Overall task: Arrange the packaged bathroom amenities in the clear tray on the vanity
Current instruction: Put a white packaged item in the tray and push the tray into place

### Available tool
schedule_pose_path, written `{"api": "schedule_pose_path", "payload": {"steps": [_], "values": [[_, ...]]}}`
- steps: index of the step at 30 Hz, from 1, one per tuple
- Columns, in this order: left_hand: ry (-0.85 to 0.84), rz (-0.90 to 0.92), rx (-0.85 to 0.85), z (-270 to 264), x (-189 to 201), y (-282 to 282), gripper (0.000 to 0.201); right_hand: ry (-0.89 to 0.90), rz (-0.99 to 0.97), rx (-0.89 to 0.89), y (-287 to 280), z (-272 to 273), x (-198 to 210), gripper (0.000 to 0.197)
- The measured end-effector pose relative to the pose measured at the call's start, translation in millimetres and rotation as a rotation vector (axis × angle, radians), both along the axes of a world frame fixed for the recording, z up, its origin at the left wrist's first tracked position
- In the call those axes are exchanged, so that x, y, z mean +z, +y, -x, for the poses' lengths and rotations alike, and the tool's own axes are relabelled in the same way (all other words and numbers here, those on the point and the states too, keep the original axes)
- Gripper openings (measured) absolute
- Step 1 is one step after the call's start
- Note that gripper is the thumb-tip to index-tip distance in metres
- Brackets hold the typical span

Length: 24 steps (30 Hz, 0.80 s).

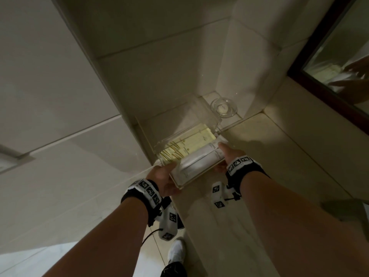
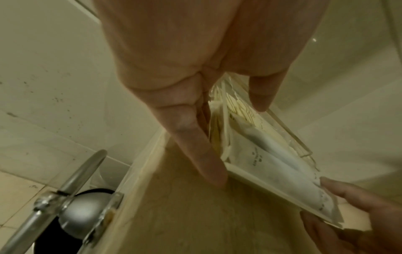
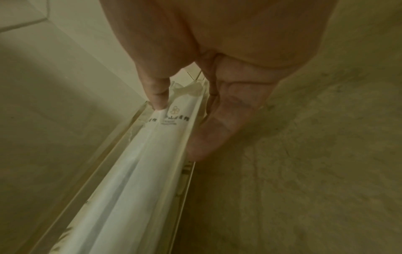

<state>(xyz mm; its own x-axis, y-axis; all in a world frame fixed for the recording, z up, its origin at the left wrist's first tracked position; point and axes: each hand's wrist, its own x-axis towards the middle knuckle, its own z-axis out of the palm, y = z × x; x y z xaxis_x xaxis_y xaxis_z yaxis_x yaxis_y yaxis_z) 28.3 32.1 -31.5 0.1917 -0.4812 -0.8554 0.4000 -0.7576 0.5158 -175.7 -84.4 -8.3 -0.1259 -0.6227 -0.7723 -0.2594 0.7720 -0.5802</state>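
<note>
A clear tray (image 1: 199,174) sits low over the beige vanity top, near its front left corner. Two long white packets (image 1: 199,160) lie in its front section, and yellow packets (image 1: 189,142) lie flat behind them. My left hand (image 1: 165,176) pinches the tray's left end, thumb over the rim and fingers along the underside (image 2: 234,134). My right hand (image 1: 227,154) pinches the right end (image 3: 178,127), its thumb on a white packet (image 3: 139,171) and its fingers under the tray (image 3: 182,180). The left wrist view shows the tray (image 2: 272,190), the white packets (image 2: 282,165) and the yellow packets (image 2: 239,110).
A round glass dish (image 1: 223,106) with a small soap stands in the back corner behind the tray. A dark-framed mirror (image 1: 329,76) runs along the right. Tiled walls close the left and back. Below the counter edge are a metal rail and a domed bin (image 2: 71,206).
</note>
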Motion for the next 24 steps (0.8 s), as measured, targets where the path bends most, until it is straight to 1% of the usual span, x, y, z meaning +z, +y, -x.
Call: {"api": "schedule_pose_path", "payload": {"steps": [2, 6, 7, 8, 10, 11, 12, 13, 14, 16, 18, 19, 20, 21, 22, 23, 24], "values": [[0.002, -0.002, 0.002, 2, -2, -1, 0.039, 0.006, -0.008, -0.004, 0, -1, 1, 0.06], [0.007, -0.023, 0.001, 5, -10, -1, 0.046, 0.006, -0.016, -0.004, 0, -3, -3, 0.063], [0.003, -0.029, -0.003, 6, -10, -1, 0.048, 0.002, -0.012, 0.004, -3, -2, -8, 0.07], [-0.005, -0.034, -0.005, 6, -10, -2, 0.05, 0.025, -0.013, 0.016, -8, 0, -17, 0.084], [-0.013, -0.041, -0.012, 6, -11, -4, 0.056, 0.107, -0.028, 0.07, -26, 8, -54, 0.116], [-0.024, -0.041, -0.014, 5, -10, -4, 0.057, 0.148, -0.037, 0.094, -36, 12, -71, 0.127], [-0.033, -0.038, -0.014, 6, -9, -4, 0.055, 0.18, -0.048, 0.118, -36, 10, -69, 0.131], [-0.041, -0.033, -0.012, 7, -7, -4, 0.052, 0.199, -0.068, 0.138, -35, 8, -61, 0.127], [-0.045, -0.032, -0.015, 7, -7, -4, 0.05, 0.204, -0.068, 0.164, -25, 2, -36, 0.116], [-0.062, -0.035, -0.019, 7, -9, -4, 0.051, 0.241, -0.068, 0.241, -14, -3, -3, 0.089], [-0.059, -0.033, -0.021, 7, -10, -5, 0.056, 0.242, -0.077, 0.279, -10, -4, 7, 0.072], [-0.063, -0.029, -0.023, 7, -10, -5, 0.054, 0.213, -0.087, 0.263, -9, -3, 8, 0.068], [-0.068, -0.027, -0.023, 7, -11, -4, 0.051, 0.184, -0.095, 0.231, -9, -2, 8, 0.07], [-0.067, -0.021, -0.018, 6, -12, -4, 0.048, 0.18, -0.087, 0.202, -10, 0, 4, 0.075], [-0.055, -0.013, -0.006, 6, -13, -3, 0.047, 0.223, -0.046, 0.192, -10, 0, 5, 0.082], [-0.027, -0.004, 0.013, 6, -13, -2, 0.049, 0.311, 0.035, 0.174, -11, 1, 3, 0.085], [0.004, -0.004, 0.039, 6, -14, -1, 0.053, 0.394, 0.156, 0.151, -9, 3, 5, 0.08]]}}
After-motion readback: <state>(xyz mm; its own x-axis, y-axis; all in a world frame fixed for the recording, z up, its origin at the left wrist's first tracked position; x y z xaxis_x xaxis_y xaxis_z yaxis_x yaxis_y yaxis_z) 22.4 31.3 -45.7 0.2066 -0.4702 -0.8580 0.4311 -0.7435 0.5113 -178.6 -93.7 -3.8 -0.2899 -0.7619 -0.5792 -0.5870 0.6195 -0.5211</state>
